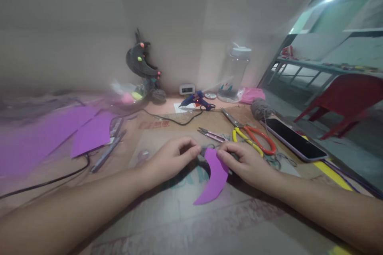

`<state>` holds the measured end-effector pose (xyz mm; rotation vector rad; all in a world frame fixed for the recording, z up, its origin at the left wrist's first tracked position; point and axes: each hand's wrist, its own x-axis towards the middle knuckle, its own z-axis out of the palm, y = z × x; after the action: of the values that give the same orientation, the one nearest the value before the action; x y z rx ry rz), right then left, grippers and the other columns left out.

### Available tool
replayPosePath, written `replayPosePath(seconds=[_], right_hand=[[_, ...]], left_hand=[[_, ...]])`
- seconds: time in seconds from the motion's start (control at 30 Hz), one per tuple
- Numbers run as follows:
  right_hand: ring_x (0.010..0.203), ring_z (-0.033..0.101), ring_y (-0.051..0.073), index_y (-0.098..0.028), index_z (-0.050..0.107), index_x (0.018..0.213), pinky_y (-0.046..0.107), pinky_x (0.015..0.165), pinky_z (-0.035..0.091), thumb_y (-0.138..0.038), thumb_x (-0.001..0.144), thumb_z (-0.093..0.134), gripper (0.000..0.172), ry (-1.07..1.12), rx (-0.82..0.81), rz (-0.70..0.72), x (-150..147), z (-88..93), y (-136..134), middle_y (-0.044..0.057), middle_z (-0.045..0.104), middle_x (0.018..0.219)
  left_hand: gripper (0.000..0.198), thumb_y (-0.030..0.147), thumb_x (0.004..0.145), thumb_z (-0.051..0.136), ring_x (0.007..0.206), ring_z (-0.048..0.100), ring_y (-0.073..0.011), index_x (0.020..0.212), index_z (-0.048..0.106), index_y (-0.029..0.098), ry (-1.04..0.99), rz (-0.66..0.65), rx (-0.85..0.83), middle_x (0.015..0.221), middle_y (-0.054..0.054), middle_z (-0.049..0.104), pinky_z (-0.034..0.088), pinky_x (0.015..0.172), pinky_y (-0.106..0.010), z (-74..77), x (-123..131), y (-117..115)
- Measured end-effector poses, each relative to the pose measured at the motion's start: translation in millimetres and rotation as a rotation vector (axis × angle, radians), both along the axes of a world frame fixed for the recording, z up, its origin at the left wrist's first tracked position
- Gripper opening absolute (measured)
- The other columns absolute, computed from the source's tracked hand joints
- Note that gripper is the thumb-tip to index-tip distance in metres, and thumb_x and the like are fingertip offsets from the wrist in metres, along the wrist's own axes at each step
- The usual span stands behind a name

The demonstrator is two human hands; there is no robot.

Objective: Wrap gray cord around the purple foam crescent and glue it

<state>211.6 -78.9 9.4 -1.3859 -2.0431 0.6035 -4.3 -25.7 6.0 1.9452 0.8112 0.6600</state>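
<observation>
A purple crescent-shaped foam sheet cutout (218, 179) is upright over the work board, its lower point curving to the left. My right hand (247, 163) is closed, pinching its upper right edge between thumb and fingers. Behind the cutout shows part of a dark grey piece (204, 162), mostly hidden. At its left edge my left hand (176, 157) has thumb and forefinger brought together in a pinch. Just beyond the hands lie small pink-handled thread snips (212, 134) and scissors (257, 139) with orange and yellow handles.
A blue glue gun (196, 101) with a lit red light rests at the back, its cord trailing left. Purple sheets (92, 133) and pens (108, 151) lie left. On the right are a phone (295, 139), grey yarn (261, 108) and a clear bottle (236, 69). A decorated grey crescent (138, 61) stands behind.
</observation>
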Motion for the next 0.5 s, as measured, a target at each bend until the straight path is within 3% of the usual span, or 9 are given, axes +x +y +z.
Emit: replayPosePath(seconds=[0.5], right_hand=[[0.062,0.05,0.014,-0.019,0.05,0.062,0.025,0.059,0.039,-0.044,0.094,0.043,0.041,0.034,-0.031,0.021,3.4,-1.4,4.5,0.0,0.053,0.063]], left_hand=[[0.031,0.045,0.094,0.044,0.07,0.052,-0.0147,0.081,0.054,0.018,-0.086,0.087,-0.057,0.073,0.0,0.055,0.042,0.067,-0.026,-4.1,1.7,3.4]])
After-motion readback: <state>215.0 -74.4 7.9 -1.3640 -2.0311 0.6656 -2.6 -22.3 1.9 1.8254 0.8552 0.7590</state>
